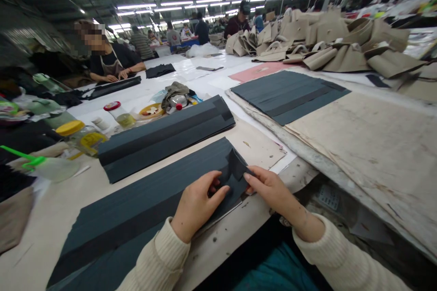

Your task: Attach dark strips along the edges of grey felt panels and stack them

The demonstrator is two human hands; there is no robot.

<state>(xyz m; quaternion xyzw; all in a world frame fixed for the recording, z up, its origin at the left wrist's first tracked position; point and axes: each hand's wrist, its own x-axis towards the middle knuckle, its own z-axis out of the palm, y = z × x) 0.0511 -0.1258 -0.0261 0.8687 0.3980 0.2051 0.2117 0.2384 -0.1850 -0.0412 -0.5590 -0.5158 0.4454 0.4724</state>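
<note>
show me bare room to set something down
Free: the beige sheet beyond the right hand, bordered by the dark fabric panel on it and tan bag pieces. Crowded: at left, around the squeeze bottle and yellow-lidded jar.

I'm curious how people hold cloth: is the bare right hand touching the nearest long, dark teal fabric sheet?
Touching. The head view shows the bare right hand pinching the nearest long, dark teal fabric sheet at its raised edge.
</note>
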